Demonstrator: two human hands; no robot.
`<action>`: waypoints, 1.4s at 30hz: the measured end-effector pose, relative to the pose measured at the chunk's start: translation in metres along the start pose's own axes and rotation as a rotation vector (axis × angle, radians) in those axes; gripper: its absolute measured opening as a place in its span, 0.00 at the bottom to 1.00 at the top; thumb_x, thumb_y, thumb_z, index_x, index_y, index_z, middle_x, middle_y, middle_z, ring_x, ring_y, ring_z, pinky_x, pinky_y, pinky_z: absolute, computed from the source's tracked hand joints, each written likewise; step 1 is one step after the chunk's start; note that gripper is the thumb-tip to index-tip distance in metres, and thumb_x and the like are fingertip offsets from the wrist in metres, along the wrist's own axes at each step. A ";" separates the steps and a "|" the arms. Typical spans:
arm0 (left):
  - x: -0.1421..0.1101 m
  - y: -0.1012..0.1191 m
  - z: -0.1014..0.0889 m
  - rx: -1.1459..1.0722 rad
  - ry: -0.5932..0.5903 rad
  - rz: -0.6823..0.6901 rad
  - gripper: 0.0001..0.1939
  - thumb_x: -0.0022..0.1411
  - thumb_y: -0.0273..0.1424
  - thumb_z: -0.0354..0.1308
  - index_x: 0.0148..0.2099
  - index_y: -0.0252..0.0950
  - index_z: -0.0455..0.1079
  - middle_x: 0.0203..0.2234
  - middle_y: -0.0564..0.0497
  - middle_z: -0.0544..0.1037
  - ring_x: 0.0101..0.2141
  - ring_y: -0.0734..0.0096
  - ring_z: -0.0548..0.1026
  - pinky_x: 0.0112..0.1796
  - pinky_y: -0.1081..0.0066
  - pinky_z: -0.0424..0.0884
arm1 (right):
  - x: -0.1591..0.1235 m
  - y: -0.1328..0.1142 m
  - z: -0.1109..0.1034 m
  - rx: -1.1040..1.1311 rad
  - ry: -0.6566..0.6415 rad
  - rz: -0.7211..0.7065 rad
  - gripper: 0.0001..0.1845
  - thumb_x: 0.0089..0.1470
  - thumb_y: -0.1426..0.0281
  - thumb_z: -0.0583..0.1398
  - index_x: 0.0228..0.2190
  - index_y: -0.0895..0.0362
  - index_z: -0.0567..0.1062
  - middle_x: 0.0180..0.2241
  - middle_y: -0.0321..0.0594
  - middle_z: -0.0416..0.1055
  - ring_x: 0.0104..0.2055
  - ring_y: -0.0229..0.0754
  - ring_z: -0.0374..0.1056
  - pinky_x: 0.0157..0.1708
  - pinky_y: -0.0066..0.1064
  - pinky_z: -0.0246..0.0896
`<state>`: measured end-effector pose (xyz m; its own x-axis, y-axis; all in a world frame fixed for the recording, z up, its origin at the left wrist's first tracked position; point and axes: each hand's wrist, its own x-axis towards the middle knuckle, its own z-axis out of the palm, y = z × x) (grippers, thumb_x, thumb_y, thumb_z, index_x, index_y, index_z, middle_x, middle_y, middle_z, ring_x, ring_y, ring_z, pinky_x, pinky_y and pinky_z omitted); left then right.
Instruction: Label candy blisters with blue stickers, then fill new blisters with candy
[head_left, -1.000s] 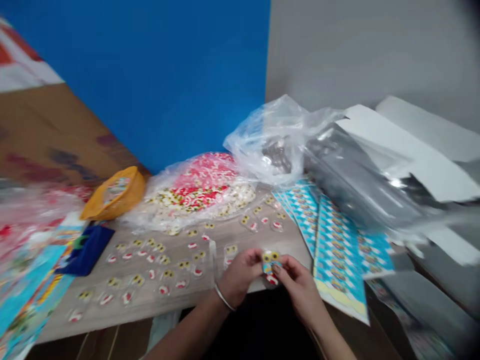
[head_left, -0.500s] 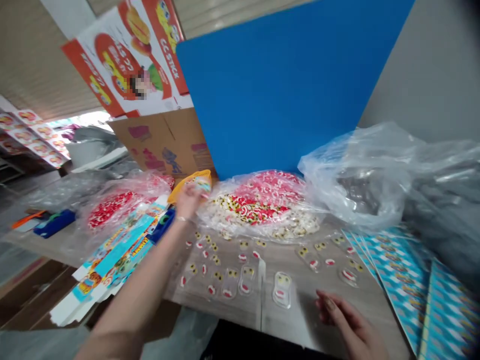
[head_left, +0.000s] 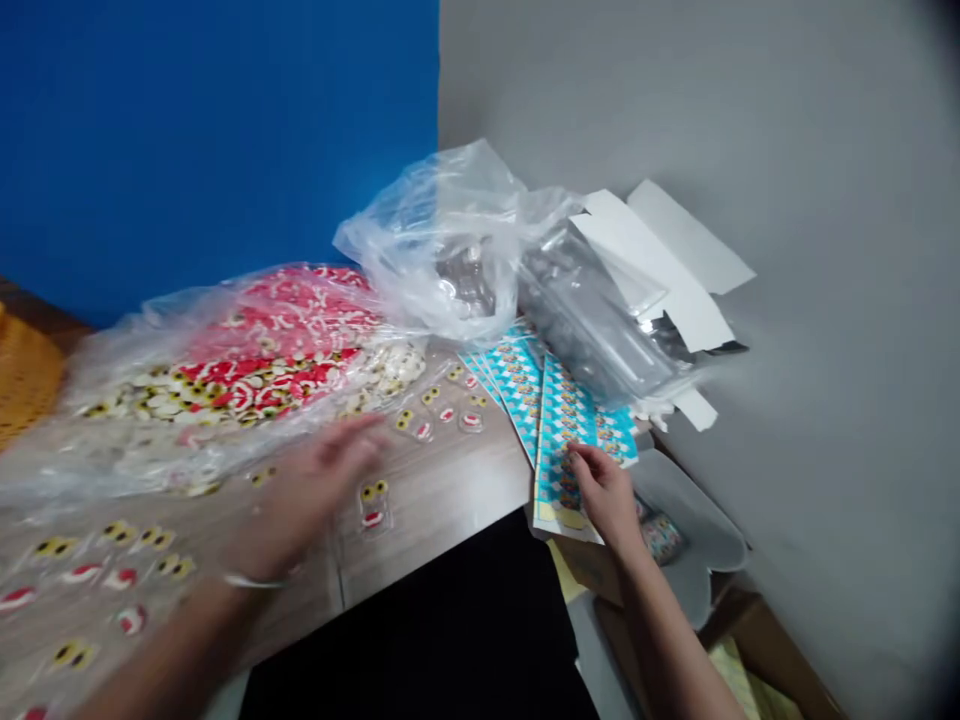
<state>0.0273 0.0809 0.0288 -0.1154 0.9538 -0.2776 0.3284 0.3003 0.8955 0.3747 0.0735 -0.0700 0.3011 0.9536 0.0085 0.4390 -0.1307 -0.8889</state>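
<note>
My left hand (head_left: pixel 307 490) is smeared by motion above the table, and I cannot make out its fingers. Nearby, a small clear plastic blister (head_left: pixel 374 507) holds a pair of yellow-and-black eyes and a red-and-white mouth. To the right, my right hand (head_left: pixel 604 490) is over blue patterned printed sheets (head_left: pixel 559 470), its thumb and fingers drawn together against them. Whether a sheet is pinched does not show. Several more clear blisters with eye and mouth pieces (head_left: pixel 71 655) lie at the left, others (head_left: pixel 424 430) near the sheets.
A large clear bag of red, white and yellow pieces (head_left: pixel 277 375) lies at the back left, beside a yellow basket (head_left: pixel 26 370). Clear plastic bags (head_left: pixel 457 250) and white card pieces (head_left: pixel 667 260) rest against the wall. A cardboard box (head_left: pixel 787 650) stands lower right.
The view has swung right. My left hand has left the yellow basket and come right over the table. My right hand has moved from the bare tabletop to the blue sheets.
</note>
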 end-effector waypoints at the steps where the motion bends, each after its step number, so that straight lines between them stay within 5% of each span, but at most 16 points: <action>1: -0.007 -0.005 0.036 -0.089 -0.192 -0.029 0.18 0.59 0.35 0.59 0.51 0.37 0.71 0.36 0.49 0.80 0.32 0.69 0.77 0.34 0.69 0.74 | 0.002 0.004 0.000 -0.015 0.013 -0.020 0.21 0.54 0.55 0.60 0.40 0.58 0.78 0.40 0.47 0.77 0.42 0.48 0.71 0.46 0.42 0.65; 3: -0.014 -0.017 0.109 -0.230 -0.406 -0.161 0.20 0.54 0.32 0.62 0.50 0.36 0.69 0.47 0.42 0.76 0.29 0.70 0.78 0.24 0.74 0.71 | 0.002 0.009 0.002 -0.007 0.013 -0.033 0.20 0.55 0.56 0.59 0.41 0.58 0.77 0.41 0.46 0.77 0.42 0.48 0.71 0.46 0.42 0.65; 5: -0.014 -0.031 0.170 -0.222 -0.435 -0.260 0.20 0.51 0.29 0.64 0.47 0.36 0.66 0.49 0.41 0.74 0.22 0.77 0.75 0.18 0.77 0.63 | -0.003 0.012 0.003 0.000 -0.016 -0.037 0.18 0.56 0.58 0.58 0.40 0.58 0.76 0.39 0.45 0.77 0.39 0.46 0.71 0.42 0.38 0.66; 7: -0.010 -0.042 0.207 -0.202 -0.421 -0.273 0.20 0.48 0.25 0.65 0.44 0.36 0.66 0.41 0.48 0.77 0.17 0.82 0.70 0.18 0.78 0.59 | -0.013 0.014 0.002 -0.055 -0.046 -0.083 0.14 0.57 0.61 0.57 0.39 0.58 0.74 0.37 0.44 0.76 0.37 0.44 0.71 0.40 0.36 0.65; 9: -0.006 -0.047 0.222 -0.199 -0.410 -0.265 0.18 0.46 0.23 0.65 0.40 0.36 0.66 0.30 0.55 0.76 0.15 0.84 0.67 0.19 0.78 0.57 | -0.024 0.016 0.000 -0.157 -0.065 -0.165 0.10 0.57 0.64 0.57 0.37 0.56 0.74 0.36 0.43 0.74 0.38 0.45 0.70 0.41 0.36 0.64; 13: -0.001 -0.043 0.219 -0.246 -0.429 -0.309 0.10 0.46 0.23 0.64 0.33 0.35 0.67 0.18 0.59 0.70 0.17 0.81 0.66 0.21 0.78 0.57 | -0.039 0.018 0.000 -0.317 -0.147 -0.334 0.07 0.58 0.68 0.56 0.34 0.55 0.74 0.35 0.42 0.74 0.40 0.46 0.68 0.42 0.37 0.61; 20: -0.001 -0.037 0.205 -0.424 -0.469 -0.385 0.14 0.43 0.32 0.66 0.34 0.32 0.71 0.20 0.56 0.71 0.20 0.79 0.67 0.21 0.77 0.55 | -0.040 0.014 0.001 -0.327 -0.230 -0.481 0.09 0.61 0.67 0.57 0.42 0.53 0.76 0.42 0.43 0.76 0.45 0.47 0.70 0.46 0.40 0.60; 27: -0.004 -0.034 0.208 -0.534 -0.455 -0.380 0.16 0.42 0.35 0.66 0.34 0.32 0.72 0.21 0.55 0.71 0.21 0.81 0.66 0.23 0.77 0.57 | -0.045 0.005 0.010 -0.372 -0.077 -0.503 0.09 0.62 0.69 0.55 0.37 0.55 0.75 0.38 0.44 0.75 0.42 0.46 0.69 0.44 0.40 0.58; 31: -0.008 -0.031 0.214 -0.512 -0.401 -0.320 0.12 0.43 0.33 0.64 0.32 0.33 0.70 0.20 0.56 0.70 0.21 0.80 0.65 0.24 0.76 0.58 | -0.046 0.001 0.019 -0.306 -0.022 -0.388 0.09 0.61 0.69 0.54 0.32 0.55 0.73 0.33 0.42 0.74 0.38 0.46 0.67 0.43 0.39 0.56; 37: -0.007 -0.031 0.219 -0.412 -0.376 -0.241 0.07 0.49 0.30 0.58 0.33 0.34 0.68 0.19 0.57 0.68 0.20 0.79 0.65 0.24 0.76 0.61 | -0.039 -0.003 0.024 0.173 -0.045 0.024 0.15 0.57 0.59 0.57 0.26 0.56 0.71 0.24 0.35 0.68 0.28 0.40 0.63 0.31 0.31 0.58; 42: -0.004 -0.040 0.207 -0.252 -0.332 -0.199 0.04 0.49 0.24 0.57 0.31 0.35 0.67 0.19 0.56 0.68 0.22 0.75 0.67 0.27 0.74 0.63 | -0.029 0.007 0.021 0.426 -0.001 0.219 0.18 0.50 0.54 0.62 0.23 0.57 0.70 0.20 0.32 0.64 0.24 0.37 0.58 0.27 0.28 0.55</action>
<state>0.2092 0.0675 -0.0778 0.1665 0.8423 -0.5126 0.0875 0.5052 0.8586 0.3514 0.0511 -0.0866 0.3466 0.9163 -0.2006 -0.0212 -0.2062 -0.9783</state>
